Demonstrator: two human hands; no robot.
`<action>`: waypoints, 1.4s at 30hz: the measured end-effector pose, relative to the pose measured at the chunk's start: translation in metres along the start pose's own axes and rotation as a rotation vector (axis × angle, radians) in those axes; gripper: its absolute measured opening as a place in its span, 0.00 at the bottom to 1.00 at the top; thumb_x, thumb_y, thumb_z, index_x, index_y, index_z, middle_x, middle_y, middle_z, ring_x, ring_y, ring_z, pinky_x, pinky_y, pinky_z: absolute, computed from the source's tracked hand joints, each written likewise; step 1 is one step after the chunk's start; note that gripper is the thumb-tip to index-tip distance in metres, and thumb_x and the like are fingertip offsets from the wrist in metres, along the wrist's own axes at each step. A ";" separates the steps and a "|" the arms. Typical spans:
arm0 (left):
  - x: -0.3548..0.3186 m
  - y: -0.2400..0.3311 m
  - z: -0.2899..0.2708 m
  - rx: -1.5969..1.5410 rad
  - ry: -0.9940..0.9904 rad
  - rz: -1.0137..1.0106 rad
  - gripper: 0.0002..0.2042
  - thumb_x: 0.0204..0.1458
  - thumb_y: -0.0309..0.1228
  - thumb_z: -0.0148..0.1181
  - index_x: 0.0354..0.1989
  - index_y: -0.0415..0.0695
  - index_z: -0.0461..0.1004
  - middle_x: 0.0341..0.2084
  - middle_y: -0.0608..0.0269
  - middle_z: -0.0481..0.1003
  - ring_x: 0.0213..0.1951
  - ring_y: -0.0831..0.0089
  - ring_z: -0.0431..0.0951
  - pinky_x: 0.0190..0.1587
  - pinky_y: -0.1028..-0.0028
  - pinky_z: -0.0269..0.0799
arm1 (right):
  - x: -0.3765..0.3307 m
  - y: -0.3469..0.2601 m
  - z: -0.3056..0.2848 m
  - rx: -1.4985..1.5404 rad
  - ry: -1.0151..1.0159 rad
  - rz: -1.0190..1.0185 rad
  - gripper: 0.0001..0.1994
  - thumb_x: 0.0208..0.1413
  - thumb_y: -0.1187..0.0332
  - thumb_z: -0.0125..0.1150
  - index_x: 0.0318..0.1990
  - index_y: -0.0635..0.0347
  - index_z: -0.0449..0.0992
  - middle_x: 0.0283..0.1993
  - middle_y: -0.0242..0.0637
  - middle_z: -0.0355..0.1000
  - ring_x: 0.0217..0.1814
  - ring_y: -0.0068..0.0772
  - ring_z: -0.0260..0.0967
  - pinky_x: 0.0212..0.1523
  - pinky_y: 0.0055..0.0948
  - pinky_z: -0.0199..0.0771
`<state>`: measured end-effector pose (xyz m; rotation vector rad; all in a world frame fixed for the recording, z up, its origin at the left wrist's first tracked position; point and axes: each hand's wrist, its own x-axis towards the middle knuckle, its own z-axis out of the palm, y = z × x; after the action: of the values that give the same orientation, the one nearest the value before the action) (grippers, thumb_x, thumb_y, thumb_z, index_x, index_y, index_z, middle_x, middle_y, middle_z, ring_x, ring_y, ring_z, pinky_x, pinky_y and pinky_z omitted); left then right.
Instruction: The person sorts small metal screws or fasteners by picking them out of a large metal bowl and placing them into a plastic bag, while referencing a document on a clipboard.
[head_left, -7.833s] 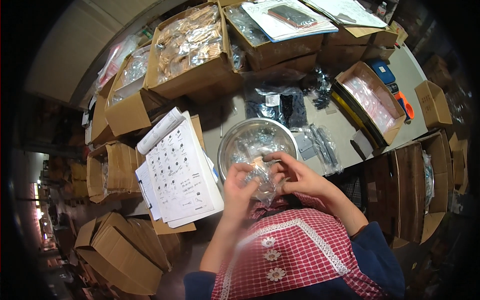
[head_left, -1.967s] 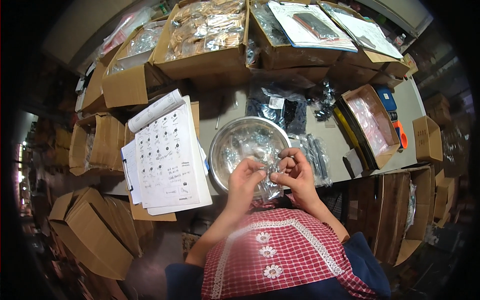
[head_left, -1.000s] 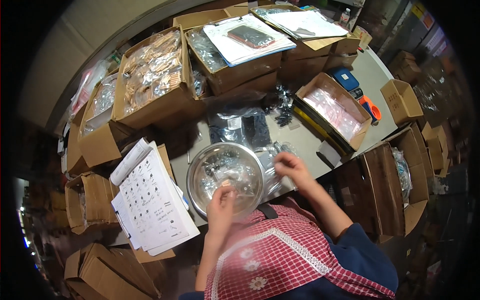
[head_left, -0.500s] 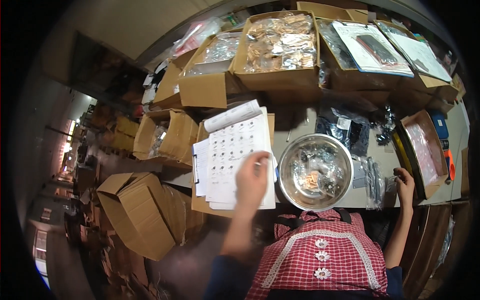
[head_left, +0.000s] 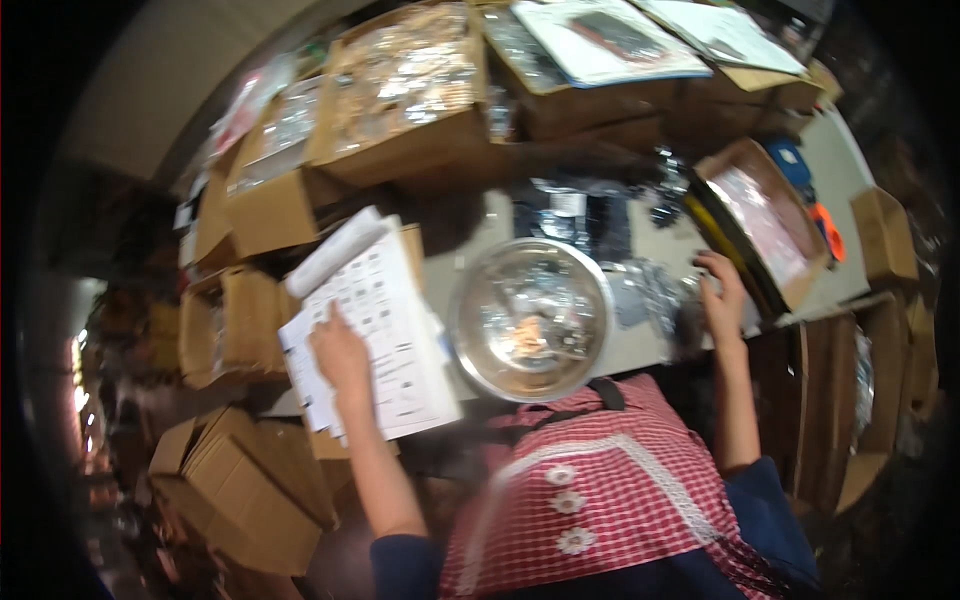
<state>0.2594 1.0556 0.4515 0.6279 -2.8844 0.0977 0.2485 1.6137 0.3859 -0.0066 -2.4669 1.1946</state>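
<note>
My left hand (head_left: 342, 352) rests on a printed sheet (head_left: 385, 345) with rows of small pictures, its index finger stretched out against the page. The top pages are rolled back at the far end of the stack. Right of the papers stands a round steel bowl (head_left: 460, 350) holding several clear bags of small parts, some copper-coloured. My right hand (head_left: 722, 295) is at the table's right side, fingers bent and apart, beside clear plastic bags (head_left: 655, 295). A small dark spot shows at its fingertips; blur hides what it is. I see nothing else in that hand.
Open cartons line the back, one full of bagged copper-coloured parts (head_left: 410, 80). A clipboard (head_left: 610, 45) lies on another carton. Dark bags (head_left: 575, 215) lie behind the bowl. At right stand a carton with pink plastic (head_left: 760, 215) and an orange tool (head_left: 828, 232). Cartons (head_left: 240, 490) fill the lower left.
The view has swung right, so everything sits further left in it. My left hand has moved from the sheet's right side to its printed rows. My right hand stays near the clear bags.
</note>
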 end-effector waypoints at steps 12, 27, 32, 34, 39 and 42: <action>0.002 0.014 -0.011 -0.105 0.010 -0.014 0.19 0.61 0.29 0.46 0.60 0.45 0.71 0.40 0.51 0.74 0.46 0.54 0.69 0.49 0.61 0.69 | -0.021 -0.115 0.097 -0.125 -0.802 -0.490 0.22 0.40 0.74 0.63 0.49 0.60 0.75 0.48 0.42 0.73 0.54 0.46 0.69 0.56 0.41 0.67; -0.007 -0.007 -0.025 -0.187 -0.067 -0.095 0.22 0.60 0.29 0.47 0.62 0.34 0.64 0.44 0.42 0.72 0.46 0.47 0.72 0.50 0.57 0.70 | -0.035 -0.138 0.150 0.092 -0.995 -0.185 0.19 0.49 0.67 0.61 0.50 0.60 0.73 0.39 0.51 0.76 0.42 0.55 0.74 0.43 0.44 0.74; -0.009 -0.015 -0.019 -0.166 -0.055 -0.083 0.23 0.59 0.30 0.47 0.64 0.39 0.64 0.40 0.44 0.72 0.39 0.50 0.75 0.44 0.59 0.73 | -0.019 -0.124 0.131 0.407 -0.915 0.289 0.17 0.57 0.65 0.62 0.53 0.59 0.73 0.35 0.40 0.78 0.35 0.24 0.75 0.36 0.24 0.74; -0.009 -0.009 -0.022 -0.124 -0.102 -0.084 0.24 0.58 0.30 0.47 0.65 0.45 0.65 0.38 0.47 0.71 0.38 0.53 0.75 0.42 0.60 0.73 | -0.010 -0.134 0.114 0.557 -0.864 0.411 0.17 0.59 0.66 0.61 0.54 0.60 0.73 0.36 0.37 0.79 0.36 0.23 0.75 0.36 0.24 0.74; -0.006 -0.004 -0.023 -0.093 -0.106 -0.061 0.25 0.57 0.30 0.48 0.66 0.51 0.64 0.37 0.49 0.70 0.38 0.56 0.75 0.40 0.62 0.74 | -0.001 -0.133 0.096 0.601 -0.785 0.449 0.18 0.60 0.65 0.62 0.56 0.60 0.75 0.38 0.34 0.78 0.35 0.18 0.72 0.35 0.20 0.70; -0.003 0.001 -0.025 -0.061 -0.074 -0.049 0.26 0.57 0.30 0.50 0.67 0.51 0.63 0.37 0.48 0.70 0.37 0.55 0.75 0.39 0.61 0.74 | 0.003 -0.150 0.087 0.619 -0.905 0.317 0.15 0.61 0.66 0.60 0.54 0.60 0.77 0.38 0.33 0.77 0.34 0.20 0.71 0.35 0.21 0.69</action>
<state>0.2658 1.0600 0.4756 0.7052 -2.9274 -0.0211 0.2396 1.4531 0.4516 0.4109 -2.6982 2.4927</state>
